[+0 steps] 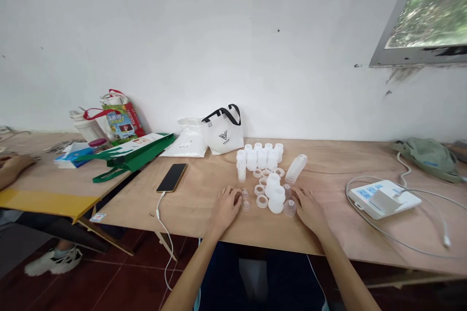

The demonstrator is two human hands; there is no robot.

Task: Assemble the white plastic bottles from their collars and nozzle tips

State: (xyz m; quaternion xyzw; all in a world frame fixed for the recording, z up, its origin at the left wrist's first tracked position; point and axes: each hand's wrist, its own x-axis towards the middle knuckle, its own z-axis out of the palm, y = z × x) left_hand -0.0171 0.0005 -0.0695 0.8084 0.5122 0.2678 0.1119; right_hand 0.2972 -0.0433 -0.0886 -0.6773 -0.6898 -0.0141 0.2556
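Note:
My left hand (226, 206) rests palm down on the table with its fingers spread and holds nothing. Right beside its fingertips are clear, teat-like pieces (245, 205). My right hand (309, 210) lies open on the other side, its fingertips close to the clear dome caps (290, 208). Between the hands stand two small white bottles (276, 199), with translucent rings (261, 201) to their left. Behind them are several more white bottles (261, 159) in rows. A stack of translucent teats (241, 171) stands at left, and a leaning stack of clear caps (296, 169) at right.
A phone (172, 178) with a charging cable lies left. White bags (224, 133) lean by the wall; a green bag (140, 153) bridges toward the neighbouring table. A power strip (385, 199) with loose cables and a grey-green cloth item (428, 158) lie right. Another person's hand (14, 167) is far left.

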